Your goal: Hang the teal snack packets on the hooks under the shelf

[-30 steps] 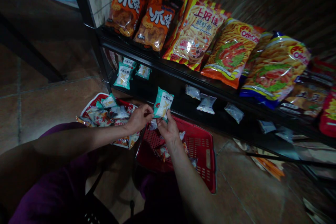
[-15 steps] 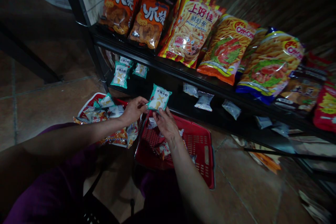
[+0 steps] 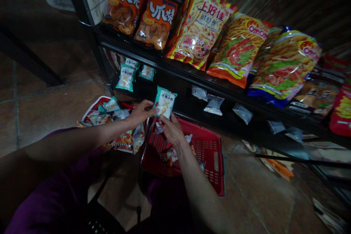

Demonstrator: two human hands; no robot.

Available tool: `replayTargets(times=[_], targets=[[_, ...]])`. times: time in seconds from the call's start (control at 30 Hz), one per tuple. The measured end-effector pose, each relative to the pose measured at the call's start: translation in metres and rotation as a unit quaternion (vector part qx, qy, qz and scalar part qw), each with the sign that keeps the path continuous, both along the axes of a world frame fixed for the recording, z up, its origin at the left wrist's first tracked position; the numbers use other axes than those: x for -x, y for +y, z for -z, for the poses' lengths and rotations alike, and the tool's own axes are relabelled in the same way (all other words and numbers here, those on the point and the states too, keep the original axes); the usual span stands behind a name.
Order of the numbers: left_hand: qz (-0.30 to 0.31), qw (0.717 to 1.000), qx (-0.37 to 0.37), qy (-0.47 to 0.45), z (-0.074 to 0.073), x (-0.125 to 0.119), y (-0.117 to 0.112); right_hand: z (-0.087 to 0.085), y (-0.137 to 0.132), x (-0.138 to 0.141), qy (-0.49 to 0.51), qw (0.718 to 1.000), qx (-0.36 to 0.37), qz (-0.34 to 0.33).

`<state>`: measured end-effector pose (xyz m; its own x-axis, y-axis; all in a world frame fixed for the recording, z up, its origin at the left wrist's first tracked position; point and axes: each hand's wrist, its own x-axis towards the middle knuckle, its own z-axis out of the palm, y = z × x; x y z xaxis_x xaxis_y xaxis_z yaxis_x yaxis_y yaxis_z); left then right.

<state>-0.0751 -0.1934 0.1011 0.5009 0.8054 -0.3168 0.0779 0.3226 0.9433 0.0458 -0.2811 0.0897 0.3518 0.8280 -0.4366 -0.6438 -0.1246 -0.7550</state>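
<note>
A small teal-and-white snack packet (image 3: 165, 101) is held up between both hands, its printed front facing me. My left hand (image 3: 142, 113) pinches its lower left side with thumb and fingers. My right hand (image 3: 172, 129) grips the bottom edge from below. Under the hands stands a red perforated basket (image 3: 212, 153) with a few small packets inside. To its left, a second basket (image 3: 94, 104) is heaped with snack packets, mostly orange and white ones. Matching teal packets (image 3: 126, 76) stand at the left end of the lower shelf.
A black metal shelf (image 3: 128, 49) runs across in front. Its upper level carries large bags of orange snacks (image 3: 156, 22), prawn crackers (image 3: 204, 27) and several others. Small silvery packets (image 3: 214, 105) lie on the lower level. Flattened packaging (image 3: 276, 164) lies under the shelf at right.
The teal packet has shifted slightly left and turned more upright. Both hands have moved a little with it, and the left thumb now lies over the packet's edge.
</note>
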Motion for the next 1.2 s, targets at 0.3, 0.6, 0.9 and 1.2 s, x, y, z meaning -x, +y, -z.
replayTargets(times=[0.3,0.6,0.9,1.2], targets=[[-0.066,0.994,0.087,-0.009,0.001,-0.002,-0.001,0.001,0.002,0.010,-0.038,0.999,-0.002,-0.008],[-0.093,0.983,0.156,-0.036,0.009,-0.003,0.000,-0.002,0.003,0.014,-0.029,0.999,-0.019,-0.009],[-0.069,0.977,0.186,-0.078,0.012,0.002,0.001,-0.001,0.001,0.012,-0.026,1.000,0.001,0.002],[-0.075,0.980,0.175,-0.064,0.009,0.002,-0.001,-0.001,-0.004,0.007,-0.016,0.999,0.029,-0.007]])
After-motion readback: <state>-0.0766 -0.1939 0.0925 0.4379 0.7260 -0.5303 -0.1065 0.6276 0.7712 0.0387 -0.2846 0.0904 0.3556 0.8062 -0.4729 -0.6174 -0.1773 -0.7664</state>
